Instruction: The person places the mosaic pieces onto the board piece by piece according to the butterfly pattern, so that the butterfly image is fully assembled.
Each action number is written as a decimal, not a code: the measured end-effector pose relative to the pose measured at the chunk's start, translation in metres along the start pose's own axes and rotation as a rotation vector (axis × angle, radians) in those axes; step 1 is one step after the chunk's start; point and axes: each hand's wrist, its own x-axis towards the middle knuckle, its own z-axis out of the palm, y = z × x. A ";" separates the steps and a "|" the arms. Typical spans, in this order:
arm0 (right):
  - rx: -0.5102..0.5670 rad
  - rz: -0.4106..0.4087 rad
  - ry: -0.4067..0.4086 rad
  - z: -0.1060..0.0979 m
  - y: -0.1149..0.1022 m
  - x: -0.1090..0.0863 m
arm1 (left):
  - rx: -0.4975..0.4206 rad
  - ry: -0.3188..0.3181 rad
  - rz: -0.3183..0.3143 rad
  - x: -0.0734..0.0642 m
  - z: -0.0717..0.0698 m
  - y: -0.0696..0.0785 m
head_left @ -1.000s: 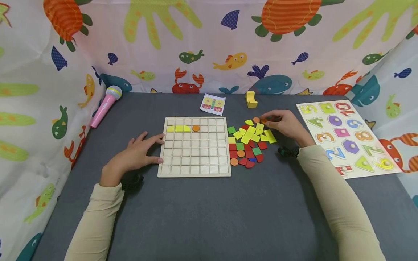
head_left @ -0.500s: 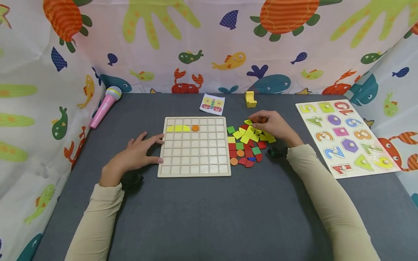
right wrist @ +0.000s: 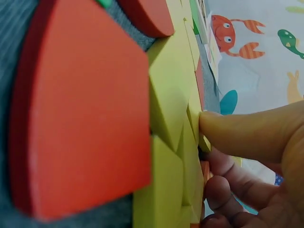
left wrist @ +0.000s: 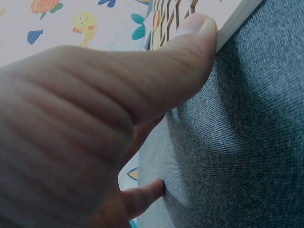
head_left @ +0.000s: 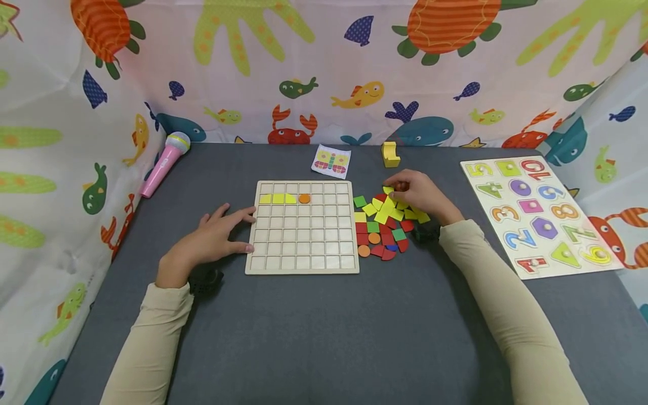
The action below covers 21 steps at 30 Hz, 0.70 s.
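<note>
A light wooden grid board (head_left: 302,270) lies in front of me, with several yellow tiles (head_left: 278,198) and one orange disc (head_left: 304,198) in its upper rows. My left hand (head_left: 212,239) rests at the board's left edge, fingers spread; its thumb presses the edge in the left wrist view. Over the far side of a loose tile pile (head_left: 383,216), my right hand (head_left: 422,194) pinches a yellow tile (right wrist: 205,143) between thumb and finger, its other fingers curled. The fingers partly hide that tile, and orange discs near them are mostly covered.
Behind the board lie a butterfly picture card (head_left: 331,162) and a yellow block (head_left: 390,154). A number puzzle board (head_left: 541,216) is at the right, a pink toy microphone (head_left: 164,165) at the left. A printed cloth (head_left: 233,50) hangs around the table.
The right hand has moved left from the orange discs at the pile's far right to the yellow tiles at its far edge. The left hand and the board have stayed in place.
</note>
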 end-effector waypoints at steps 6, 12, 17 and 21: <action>-0.016 0.028 -0.008 -0.001 -0.004 0.000 | 0.003 -0.001 0.001 0.001 0.000 0.000; 0.102 0.067 0.056 -0.004 -0.009 0.001 | -0.006 -0.005 -0.006 -0.001 0.000 0.001; 0.170 0.067 0.087 -0.005 -0.017 0.003 | 0.001 -0.002 -0.008 0.000 0.000 0.000; 0.224 0.052 0.090 0.001 -0.023 0.010 | 0.000 0.000 -0.005 0.000 0.000 0.000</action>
